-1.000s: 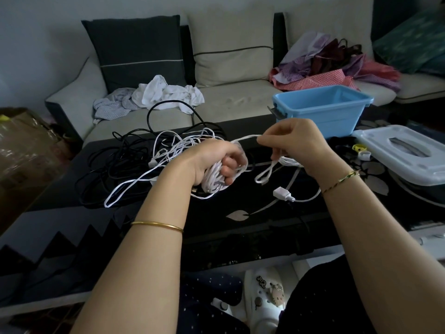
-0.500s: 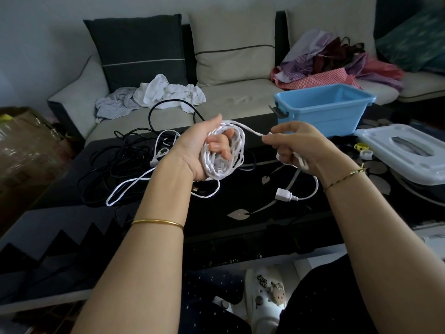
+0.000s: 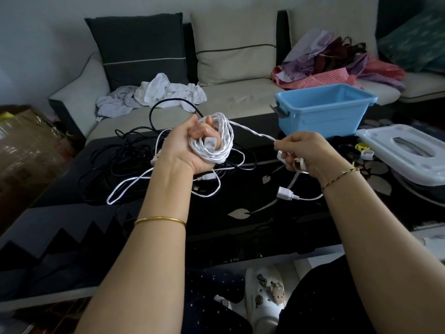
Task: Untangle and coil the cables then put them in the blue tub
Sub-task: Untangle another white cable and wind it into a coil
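The left hand point(image 3: 190, 150) grips a wound coil of twisted white cable point(image 3: 216, 141) above the glossy black counter point(image 3: 240, 227). The right hand point(image 3: 305, 153) pinches the cable's loose tail, whose white plug point(image 3: 285, 193) lies on bare counter below. The open blue plastic tub point(image 3: 322, 116) stands near the counter's far edge, beside a white lid point(image 3: 404, 153). Tangled black cables point(image 3: 115, 162) crowd the left.

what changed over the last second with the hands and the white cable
The left hand rose and turned palm-up, and the white cable coil around it grew as loose loops left the table. The right hand dropped lower and to the right, keeping hold of the strand that feeds the coil. The white plug, black cables and blue tub stayed put.
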The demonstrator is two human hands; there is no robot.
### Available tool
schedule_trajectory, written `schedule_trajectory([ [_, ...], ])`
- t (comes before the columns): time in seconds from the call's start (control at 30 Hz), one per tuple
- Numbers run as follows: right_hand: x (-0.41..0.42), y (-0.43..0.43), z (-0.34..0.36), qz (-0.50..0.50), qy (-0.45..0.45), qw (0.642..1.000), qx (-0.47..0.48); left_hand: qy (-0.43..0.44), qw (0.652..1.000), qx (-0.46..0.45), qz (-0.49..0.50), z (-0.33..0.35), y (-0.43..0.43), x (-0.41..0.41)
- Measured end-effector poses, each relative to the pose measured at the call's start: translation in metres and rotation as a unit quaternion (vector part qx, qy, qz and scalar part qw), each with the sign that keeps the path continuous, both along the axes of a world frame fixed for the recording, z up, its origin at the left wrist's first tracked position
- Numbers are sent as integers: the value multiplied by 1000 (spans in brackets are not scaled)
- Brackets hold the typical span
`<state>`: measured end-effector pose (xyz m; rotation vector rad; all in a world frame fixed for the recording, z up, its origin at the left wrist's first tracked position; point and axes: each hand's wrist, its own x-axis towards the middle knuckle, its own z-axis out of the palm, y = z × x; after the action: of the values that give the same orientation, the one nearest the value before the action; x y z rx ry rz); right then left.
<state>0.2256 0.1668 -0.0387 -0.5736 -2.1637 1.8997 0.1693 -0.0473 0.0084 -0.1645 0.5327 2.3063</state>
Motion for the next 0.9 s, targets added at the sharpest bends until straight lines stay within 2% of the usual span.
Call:
schedule_trajectory([
  [0.07,1,-1,1,48,-30,998,4,-10,999,20,23,1,1,2],
  [0.17,4,-6,5,168,-60,984,4,6,997,-11,78,6,3,10],
  [0.27,9,-14,12,303,-51,947,89,12,994,-29,108,9,4,14],
  [0.37,16,-24,20,351,-51,915,194,15,995,-35,88,6,6,12],
  [0.5,26,-32,33,352,-68,883,303,58,994,-68,65,7,15,17],
  [0.7,27,-37,31,229,-69,887,395,92,992,-37,78,11,20,17],
  [0.77,25,-39,29,180,-31,910,371,94,991,-9,100,11,20,12],
  [0.83,25,-40,29,151,25,943,295,83,987,10,136,10,17,6],
  [0.9,26,-43,33,136,80,952,263,68,984,17,165,6,13,-1],
])
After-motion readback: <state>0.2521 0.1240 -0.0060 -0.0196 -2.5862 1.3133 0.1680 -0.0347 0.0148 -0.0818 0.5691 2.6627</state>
